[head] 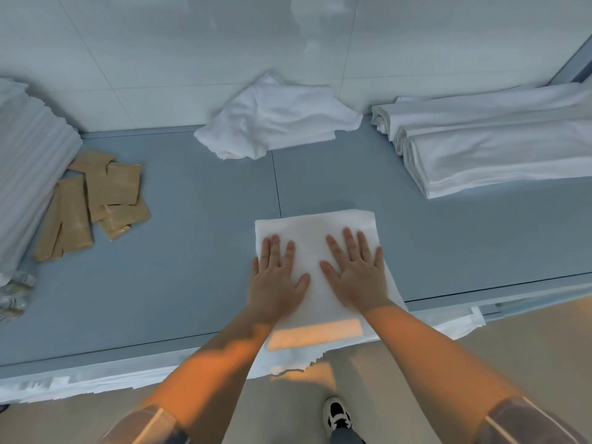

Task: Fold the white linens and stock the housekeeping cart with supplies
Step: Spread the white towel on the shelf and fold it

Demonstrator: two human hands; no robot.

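In the head view, the left hand [275, 280] and right hand [355, 277] are pressing straight, spread fingers [349, 241] flat on a folded white rectangular towel [315, 229] on the grey-blue counter [192, 251], suggesting folding is partway: a neat folded white linen stack [499, 145] is lying beyond the fingers to the right, a crumpled white cloth [275, 120] is waiting straight beyond them, and no cart is showing.

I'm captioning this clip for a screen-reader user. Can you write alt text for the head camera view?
Both hands, left hand and right hand, press flat on a folded white towel at the near edge of a grey-blue table. Behind lie a crumpled white cloth, a stack of folded linens at right and tan packets at left.
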